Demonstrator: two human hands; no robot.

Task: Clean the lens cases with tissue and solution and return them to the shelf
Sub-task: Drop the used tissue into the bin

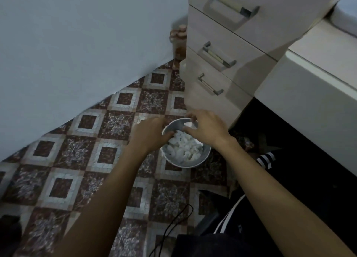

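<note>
A small round metal bin (205,156) stands on the tiled floor beside the drawer unit, filled with crumpled white tissues (183,146). Its grey lid (173,126) is tilted up at the far side. My left hand (148,135) grips the lid at its left edge and holds it up. Over the bin's far rim, my right hand (204,129) pinches a small crumpled white tissue (190,125) between thumb and fingers. No lens case or solution bottle is in view.
A pale drawer unit (222,63) with three metal handles rises just behind the bin. A white desk edge (318,82) is at the right, a plain wall (77,44) at the left. Brown bottles (180,38) stand in the corner. A black cable (173,224) lies on the floor.
</note>
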